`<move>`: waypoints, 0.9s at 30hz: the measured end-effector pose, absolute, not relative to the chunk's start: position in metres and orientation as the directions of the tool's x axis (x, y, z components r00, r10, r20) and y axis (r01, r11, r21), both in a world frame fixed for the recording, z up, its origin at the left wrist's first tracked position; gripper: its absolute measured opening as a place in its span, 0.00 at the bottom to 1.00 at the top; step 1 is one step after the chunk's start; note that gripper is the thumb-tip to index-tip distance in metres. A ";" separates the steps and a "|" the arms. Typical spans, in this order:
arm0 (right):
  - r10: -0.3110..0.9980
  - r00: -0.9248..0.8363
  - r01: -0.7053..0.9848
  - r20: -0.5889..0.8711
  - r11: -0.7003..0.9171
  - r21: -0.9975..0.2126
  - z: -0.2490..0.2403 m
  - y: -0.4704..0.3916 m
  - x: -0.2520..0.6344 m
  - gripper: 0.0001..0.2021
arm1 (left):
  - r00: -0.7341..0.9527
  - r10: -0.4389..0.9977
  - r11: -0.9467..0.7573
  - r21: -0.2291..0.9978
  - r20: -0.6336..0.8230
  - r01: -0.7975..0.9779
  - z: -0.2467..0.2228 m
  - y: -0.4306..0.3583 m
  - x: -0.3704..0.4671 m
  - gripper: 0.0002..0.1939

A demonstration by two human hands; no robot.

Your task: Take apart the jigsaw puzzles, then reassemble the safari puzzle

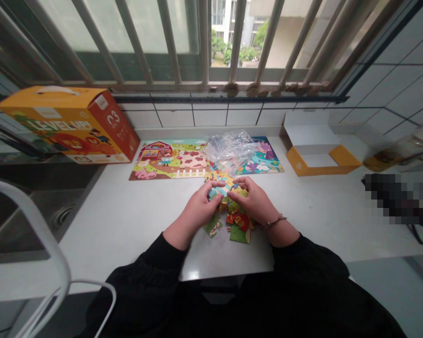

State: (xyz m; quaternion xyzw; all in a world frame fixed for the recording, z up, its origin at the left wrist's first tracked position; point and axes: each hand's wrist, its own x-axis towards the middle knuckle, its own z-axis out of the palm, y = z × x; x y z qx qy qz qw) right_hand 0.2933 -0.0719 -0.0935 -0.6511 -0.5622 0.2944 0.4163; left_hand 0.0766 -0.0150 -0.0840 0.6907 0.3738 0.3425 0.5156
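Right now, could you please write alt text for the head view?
A person's two bare hands handle colourful flat jigsaw pieces on a smooth white countertop. Behind them lie a rectangular farm picture and a crumpled clear plastic bag; a handled orange cardboard box stands at left.

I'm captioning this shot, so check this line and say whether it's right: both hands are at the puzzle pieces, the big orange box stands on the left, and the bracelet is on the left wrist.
Not quite: the head view shows the bracelet on the right wrist, not the left. The rest is right.
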 end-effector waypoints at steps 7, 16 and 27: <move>0.978 0.173 0.369 0.116 0.045 -0.928 -0.084 -0.070 0.285 0.33 | 0.514 0.833 -0.223 0.974 0.207 -0.031 -0.081 -0.016 0.082 0.32; 0.916 0.298 0.322 0.269 0.169 -0.932 -0.074 -0.068 0.274 0.25 | 0.492 0.855 -0.156 0.986 0.162 -0.053 -0.069 -0.020 0.087 0.37; 0.854 0.335 0.259 0.399 0.324 -0.910 -0.075 -0.061 0.260 0.20 | 0.432 0.874 -0.301 0.946 0.222 0.124 -0.083 -0.013 0.080 0.47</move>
